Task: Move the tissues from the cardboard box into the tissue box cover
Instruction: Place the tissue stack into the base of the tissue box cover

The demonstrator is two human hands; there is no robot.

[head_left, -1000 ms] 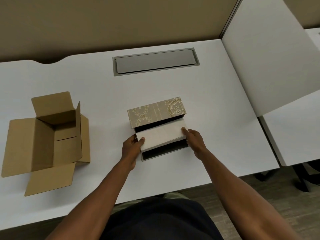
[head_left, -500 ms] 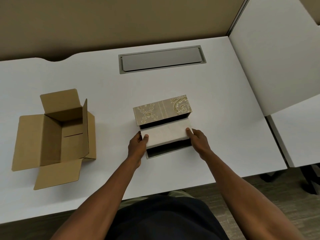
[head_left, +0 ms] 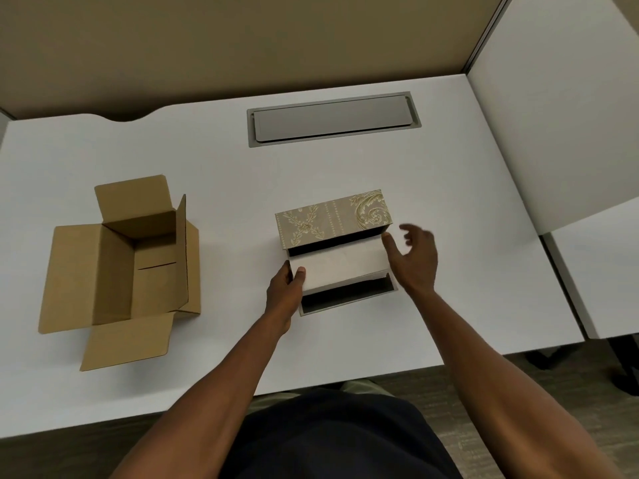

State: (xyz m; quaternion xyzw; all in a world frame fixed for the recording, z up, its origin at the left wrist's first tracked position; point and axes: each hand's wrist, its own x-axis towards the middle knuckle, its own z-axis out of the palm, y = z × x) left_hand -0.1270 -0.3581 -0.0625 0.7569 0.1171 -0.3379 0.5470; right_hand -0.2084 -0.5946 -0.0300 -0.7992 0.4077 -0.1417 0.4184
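Note:
The tissue box cover [head_left: 333,219], beige with a gold floral pattern, lies open at the middle of the white desk [head_left: 345,174], its dark inside facing me. A white pack of tissues [head_left: 340,266] rests across that opening. My left hand [head_left: 285,295] pinches the pack's left end between thumb and fingers. My right hand [head_left: 413,261] hovers just off the pack's right end with its fingers spread and nothing in it. The brown cardboard box [head_left: 128,267] stands open on the left with its flaps out, and I see nothing inside it.
A grey cable hatch [head_left: 333,119] is set into the desk behind the cover. A white partition panel [head_left: 560,108] stands to the right, with a second desk [head_left: 601,271] beyond it. A tan wall closes off the back.
My right hand has let go of the pack's right end and opened, lifting slightly up and to the right. My left hand keeps its hold. The view has shifted a little.

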